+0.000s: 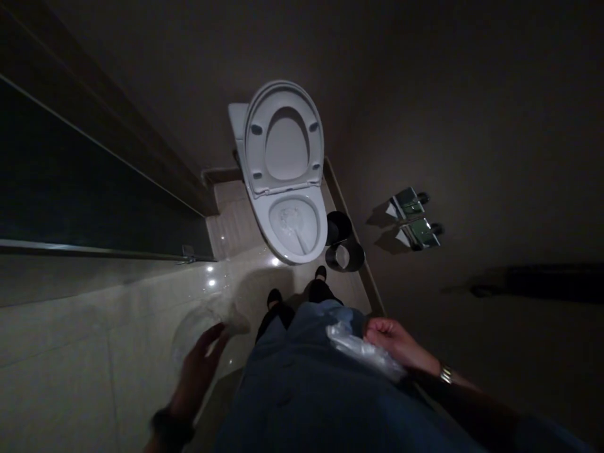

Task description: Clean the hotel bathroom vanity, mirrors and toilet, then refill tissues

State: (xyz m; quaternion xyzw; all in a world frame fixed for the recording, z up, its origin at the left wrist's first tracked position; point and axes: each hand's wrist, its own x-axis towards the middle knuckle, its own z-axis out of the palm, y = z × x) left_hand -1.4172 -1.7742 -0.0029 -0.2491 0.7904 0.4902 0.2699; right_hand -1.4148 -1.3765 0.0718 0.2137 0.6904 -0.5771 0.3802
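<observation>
Clutching a crumpled clear plastic bag (361, 351) right at the waist, the right hand (399, 345) is pressing it against the blue clothing (306, 390), grip clenched around the bag's end. A gold wristband (445, 374) is showing on that wrist. On the other side, the left hand (198, 371) is hanging low with fingers stretched, touching a pale see-through thing (233, 324) that's too blurry to make out. Honestly can't tell if that grip is grasping it or just resting on it. Both black shoes (321, 274) are standing on the glossy tiled floor (94, 352), just in front of a white toilet (295, 242) with its seat and lid (284, 141) up. Two black bins (346, 257) are sitting just beside the toilet, and two shiny roll holders (415, 221) are hanging on the dark wall.
</observation>
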